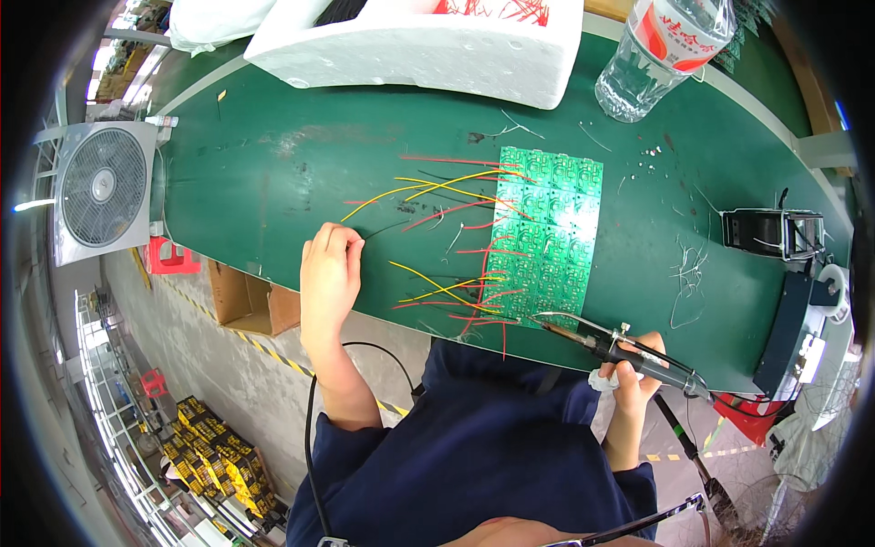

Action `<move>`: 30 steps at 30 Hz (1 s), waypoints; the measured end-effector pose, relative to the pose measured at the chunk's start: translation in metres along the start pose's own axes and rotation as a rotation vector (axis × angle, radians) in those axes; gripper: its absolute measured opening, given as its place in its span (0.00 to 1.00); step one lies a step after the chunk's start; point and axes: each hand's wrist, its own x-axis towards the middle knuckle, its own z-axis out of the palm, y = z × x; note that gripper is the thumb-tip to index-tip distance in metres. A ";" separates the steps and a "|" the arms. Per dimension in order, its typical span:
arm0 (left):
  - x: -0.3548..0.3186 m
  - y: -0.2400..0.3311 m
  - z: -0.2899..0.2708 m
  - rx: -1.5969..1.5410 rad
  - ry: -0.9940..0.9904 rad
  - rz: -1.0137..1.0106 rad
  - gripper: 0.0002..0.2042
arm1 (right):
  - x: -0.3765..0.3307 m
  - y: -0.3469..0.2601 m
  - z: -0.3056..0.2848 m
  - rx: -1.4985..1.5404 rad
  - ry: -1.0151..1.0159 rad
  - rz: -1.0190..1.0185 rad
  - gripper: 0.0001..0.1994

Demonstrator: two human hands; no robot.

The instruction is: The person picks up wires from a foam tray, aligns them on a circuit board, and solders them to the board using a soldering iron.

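Observation:
My left hand (pixel 330 278) is at the left of the loose wires, thumb and fingertips pinched together on the end of a thin black wire (pixel 387 230). In my right hand (pixel 633 378) is a black soldering iron (pixel 670 372) with a thin metal feed tube along it. Its tip points left, at the near edge of a green circuit board panel (pixel 551 228). Red wires (pixel 456 212) and yellow wires (pixel 369 204) reach from the panel's left side across the green table. Whether the tip touches the board, I cannot tell.
A white foam box (pixel 410 56) with red wires inside stands at the back, beside a clear plastic bottle (pixel 661 59). On the right are a black-framed device (pixel 773 233) and wire scraps (pixel 690 272). A fan (pixel 103 185) stands beyond the table's left end.

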 end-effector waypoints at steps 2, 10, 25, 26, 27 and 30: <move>0.000 -0.001 -0.002 0.005 0.014 0.001 0.03 | 0.000 0.000 0.000 0.003 0.018 0.016 0.08; 0.025 0.009 0.005 -0.020 0.193 0.037 0.06 | 0.000 0.002 -0.001 -0.018 -0.005 -0.017 0.09; 0.049 0.014 0.022 -0.030 0.123 0.194 0.04 | 0.000 -0.001 0.000 -0.021 0.006 0.002 0.09; 0.049 0.013 0.021 0.030 0.092 0.226 0.04 | -0.001 -0.001 0.000 -0.031 0.012 0.004 0.08; 0.049 0.013 0.020 0.028 0.094 0.229 0.04 | -0.001 -0.002 0.000 -0.032 0.013 0.005 0.08; 0.047 0.006 0.017 0.052 0.055 0.216 0.03 | 0.001 -0.002 0.000 -0.035 -0.007 0.002 0.08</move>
